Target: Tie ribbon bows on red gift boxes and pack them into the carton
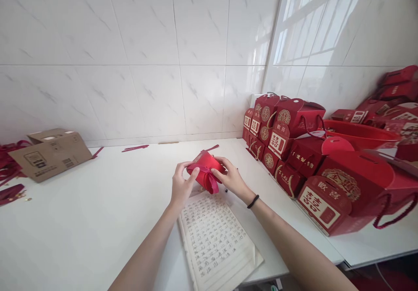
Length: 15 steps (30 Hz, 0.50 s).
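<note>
Bright, soft light, barred glare on glossy wall tiles (308,25), stretched edges

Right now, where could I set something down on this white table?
The widest bare patch of the white table lies between the brown cardboard box and the left hand. The right side is crowded by stacked dark-red gift boxes; the middle by the right hand, a red ribbon-tied packet and the handwritten paper notebook.

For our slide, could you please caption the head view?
Left hand and right hand hold a red package with magenta ribbon by a handwritten page.
</note>
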Each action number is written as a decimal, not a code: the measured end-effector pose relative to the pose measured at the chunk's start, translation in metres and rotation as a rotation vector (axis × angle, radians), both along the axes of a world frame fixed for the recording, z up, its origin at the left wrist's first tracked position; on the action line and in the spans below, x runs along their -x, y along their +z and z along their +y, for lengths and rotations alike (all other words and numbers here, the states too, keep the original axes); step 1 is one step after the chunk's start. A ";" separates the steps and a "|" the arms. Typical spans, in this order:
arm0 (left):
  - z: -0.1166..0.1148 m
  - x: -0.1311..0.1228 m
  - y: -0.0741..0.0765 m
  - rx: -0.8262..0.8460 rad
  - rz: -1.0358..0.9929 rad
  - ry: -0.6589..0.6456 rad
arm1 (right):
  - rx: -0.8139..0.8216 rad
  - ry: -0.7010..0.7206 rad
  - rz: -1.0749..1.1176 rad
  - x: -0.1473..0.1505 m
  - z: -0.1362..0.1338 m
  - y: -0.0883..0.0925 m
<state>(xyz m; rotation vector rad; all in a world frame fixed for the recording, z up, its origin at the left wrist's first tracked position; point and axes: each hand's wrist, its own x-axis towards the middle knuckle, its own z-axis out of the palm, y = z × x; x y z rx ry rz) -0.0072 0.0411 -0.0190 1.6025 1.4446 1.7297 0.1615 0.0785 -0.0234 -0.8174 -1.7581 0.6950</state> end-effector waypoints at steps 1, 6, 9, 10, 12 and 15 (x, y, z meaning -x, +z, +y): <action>0.001 0.000 -0.001 0.000 -0.005 0.000 | 0.000 -0.009 0.001 0.001 0.000 -0.001; 0.005 0.003 -0.004 -0.006 -0.165 0.027 | 0.096 0.011 0.065 0.001 -0.001 -0.004; 0.005 0.005 -0.004 -0.001 -0.274 0.088 | 0.181 0.096 0.134 0.000 -0.003 -0.004; 0.005 0.006 -0.003 -0.004 -0.315 0.111 | 0.204 0.119 0.139 0.000 -0.004 -0.004; 0.005 0.008 -0.001 0.008 -0.450 0.144 | 0.240 0.151 0.114 -0.002 -0.006 -0.003; 0.007 0.009 0.003 0.074 -0.741 0.098 | 0.233 0.183 0.064 -0.004 -0.007 0.000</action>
